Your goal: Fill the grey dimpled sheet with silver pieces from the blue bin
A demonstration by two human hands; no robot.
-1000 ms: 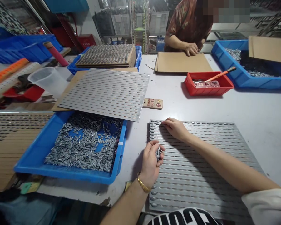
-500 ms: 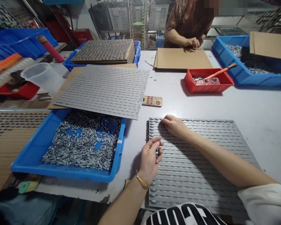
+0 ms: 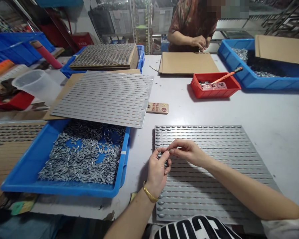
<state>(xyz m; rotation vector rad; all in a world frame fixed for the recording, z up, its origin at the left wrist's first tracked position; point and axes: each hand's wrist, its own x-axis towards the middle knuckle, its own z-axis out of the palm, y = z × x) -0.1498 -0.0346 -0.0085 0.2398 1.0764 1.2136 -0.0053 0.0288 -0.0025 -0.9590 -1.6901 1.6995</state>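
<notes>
Left hand (image 3: 158, 171) cupping small silver pieces (image 3: 166, 162) (gold bangle (image 3: 150, 193) at the wrist), right hand (image 3: 188, 151) narrowly pinching 1 silver piece (image 3: 169, 150) above a grey ridged metal sheet (image 3: 214, 186)

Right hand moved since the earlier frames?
Yes: the right hand has moved down from the top edge of the ridged metal sheet, toward the left hand.
</notes>
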